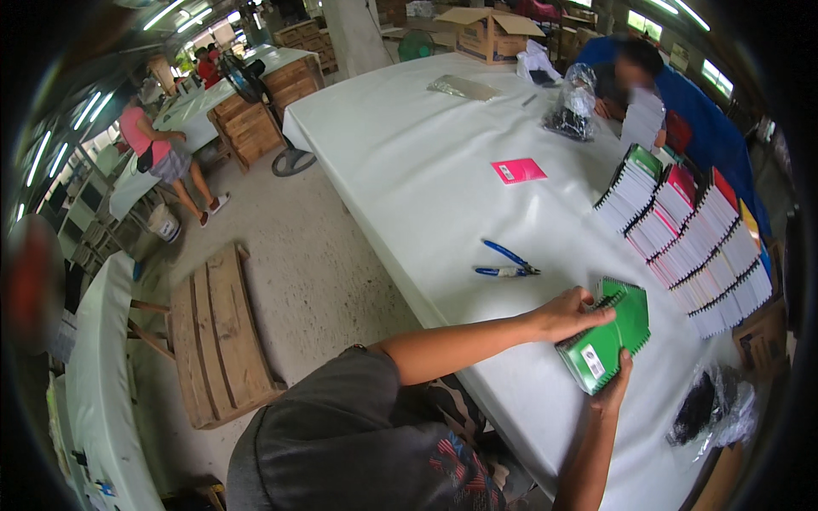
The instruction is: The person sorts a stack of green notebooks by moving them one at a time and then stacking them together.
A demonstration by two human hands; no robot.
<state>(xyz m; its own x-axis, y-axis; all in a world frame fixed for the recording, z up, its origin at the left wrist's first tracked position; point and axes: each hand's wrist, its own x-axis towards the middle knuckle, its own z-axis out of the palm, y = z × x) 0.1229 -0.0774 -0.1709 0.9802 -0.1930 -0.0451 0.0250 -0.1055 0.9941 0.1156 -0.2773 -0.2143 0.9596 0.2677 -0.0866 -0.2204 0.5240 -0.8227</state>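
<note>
A small stack of green spiral-bound notebooks (pixel 609 336) is between my two hands, over the near part of the white-covered table (pixel 409 170). My left hand (pixel 567 315) closes on its upper left side, thumb across the top cover. Gripping the near edge, my right hand (pixel 610 390) has its thumb on the cover beside a white label. Blue-handled pliers (pixel 516 272) lie with handles spread, a little beyond my left forearm. Farther off, a single pink notebook (pixel 519 171) rests flat.
Tall rows of spiral-bound notebooks (pixel 682 234) stand at the right. Clear plastic bags with black contents lie near right (pixel 707 409) and far right (pixel 573 111). A co-worker (pixel 630 77) sits across the table. An open carton (pixel 486 38) stands beyond; a wooden slatted bench (pixel 223 341) is left.
</note>
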